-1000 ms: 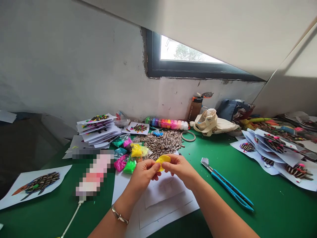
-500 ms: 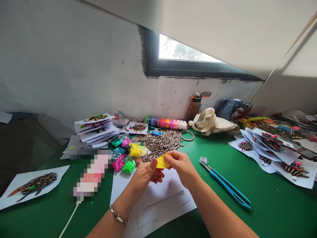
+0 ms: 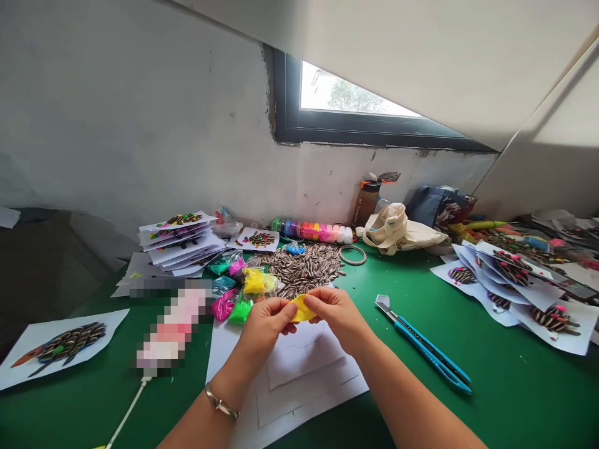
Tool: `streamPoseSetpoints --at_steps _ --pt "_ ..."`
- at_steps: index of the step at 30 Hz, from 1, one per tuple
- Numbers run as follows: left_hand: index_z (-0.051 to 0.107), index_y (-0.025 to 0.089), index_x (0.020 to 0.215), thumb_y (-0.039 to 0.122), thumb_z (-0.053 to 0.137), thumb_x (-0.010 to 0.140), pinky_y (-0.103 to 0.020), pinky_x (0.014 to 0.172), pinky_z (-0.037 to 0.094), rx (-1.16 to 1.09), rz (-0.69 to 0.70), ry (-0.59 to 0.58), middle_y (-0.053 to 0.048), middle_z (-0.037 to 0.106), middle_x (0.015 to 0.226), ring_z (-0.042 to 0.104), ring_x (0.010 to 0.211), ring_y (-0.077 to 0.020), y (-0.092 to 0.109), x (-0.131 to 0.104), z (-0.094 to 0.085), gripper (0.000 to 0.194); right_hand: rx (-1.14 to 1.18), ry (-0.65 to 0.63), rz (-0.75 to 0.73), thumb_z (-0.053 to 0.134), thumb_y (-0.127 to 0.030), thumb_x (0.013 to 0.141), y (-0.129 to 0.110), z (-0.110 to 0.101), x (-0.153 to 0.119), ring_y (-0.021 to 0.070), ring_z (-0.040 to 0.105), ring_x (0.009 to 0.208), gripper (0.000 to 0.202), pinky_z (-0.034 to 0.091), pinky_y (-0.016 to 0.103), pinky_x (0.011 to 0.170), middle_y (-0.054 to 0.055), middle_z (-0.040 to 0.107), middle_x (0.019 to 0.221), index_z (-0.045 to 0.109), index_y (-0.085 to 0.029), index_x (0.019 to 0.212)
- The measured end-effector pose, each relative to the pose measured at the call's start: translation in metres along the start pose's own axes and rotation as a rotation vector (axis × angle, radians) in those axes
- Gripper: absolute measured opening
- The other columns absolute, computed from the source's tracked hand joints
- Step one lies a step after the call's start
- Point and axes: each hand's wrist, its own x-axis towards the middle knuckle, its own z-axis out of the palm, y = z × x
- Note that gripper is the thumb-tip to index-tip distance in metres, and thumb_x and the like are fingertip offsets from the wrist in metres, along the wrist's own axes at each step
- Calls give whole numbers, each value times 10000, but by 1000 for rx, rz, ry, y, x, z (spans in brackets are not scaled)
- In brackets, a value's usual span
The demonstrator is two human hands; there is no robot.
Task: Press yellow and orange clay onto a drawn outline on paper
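Observation:
A flattened piece of yellow modelling clay (image 3: 302,310) is pinched between both hands, above the sheets of white paper (image 3: 306,362), which carry faint drawn lines. My left hand (image 3: 267,321) grips its left edge between thumb and fingers; a metal bangle circles that wrist. My right hand (image 3: 334,312) pinches the right edge with thumb and forefinger. Just beyond lies a pile of striped sunflower seeds (image 3: 306,268). Small bags of coloured clay, among them a yellow one (image 3: 254,282) and a green one (image 3: 240,311), sit left of the seeds.
To the right lies a blue utility knife (image 3: 428,352). Stacks of seed pictures stand at the left (image 3: 182,243) and right (image 3: 519,280); a single bird picture (image 3: 65,348) lies far left. A bottle (image 3: 366,202), a cloth bag (image 3: 397,231) and a tape ring (image 3: 352,255) are at the back.
My left hand has closed in on the yellow clay, its fingers now pinching the left edge. The clay has shifted slightly left and down, and the view has moved a little.

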Motion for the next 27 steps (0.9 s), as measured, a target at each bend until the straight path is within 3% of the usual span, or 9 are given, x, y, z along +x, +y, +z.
streamPoseSetpoints --at_steps 5,10,17,24,27 --pt "714 138 763 728 689 699 -282 605 471 30 0 -68 -81 705 715 638 636 -182 -3 0 0 593 -42 42 -45 779 -466 674 0 -1 0 125 527 567 327 430 271 554 8 612 588 687 -152 648" --pt "701 141 766 824 588 709 -277 621 478 -25 -5 -33 -77 695 711 651 657 -189 -5 -1 0 695 -90 77 -67 758 -451 692 -1 -2 0 131 538 563 309 435 273 546 13 613 596 699 -149 660" --pt "730 146 795 608 777 680 -262 589 467 0 7 -47 -49 702 728 636 624 -166 -8 2 1 478 -134 37 -84 752 -476 705 2 -2 -1 138 546 570 336 450 277 538 24 626 613 735 -140 691" --pt "716 136 735 605 779 670 -255 572 455 -7 13 -23 -35 673 669 605 597 -148 -2 4 1 477 -75 -71 -26 740 -577 735 -6 -4 -3 141 621 610 443 474 267 596 42 687 714 754 -140 811" --pt "728 136 779 628 791 645 -253 581 454 -19 -4 14 -33 680 687 610 612 -149 0 3 1 514 -9 -26 45 663 -673 772 -9 -5 -3 140 646 572 544 478 258 581 37 692 701 727 -149 904"
